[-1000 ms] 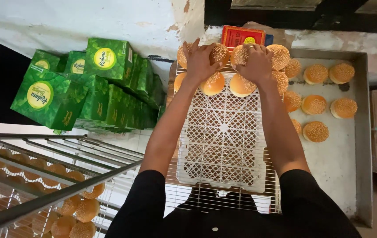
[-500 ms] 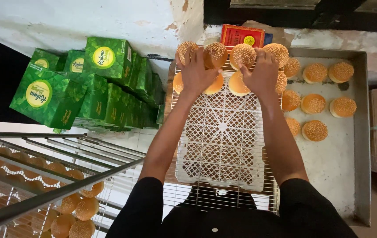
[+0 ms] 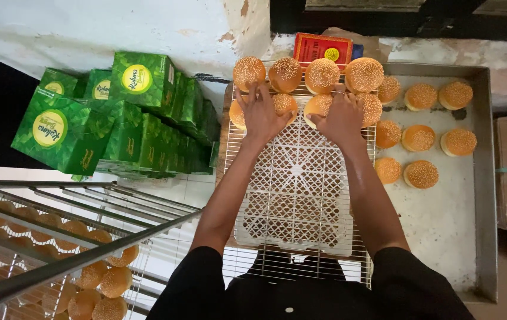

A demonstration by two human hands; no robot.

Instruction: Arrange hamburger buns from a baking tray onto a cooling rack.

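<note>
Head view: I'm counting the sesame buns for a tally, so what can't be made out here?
- Buns under the left hand and right hand: partly covered, so their number is unclear.
- Buns on the rack at lower left: blurred behind its bars, cut off by the frame edge.
- Red box: mostly hidden behind the far row of buns.
- Metal tray: near corner hidden by the person's sleeve.
</note>
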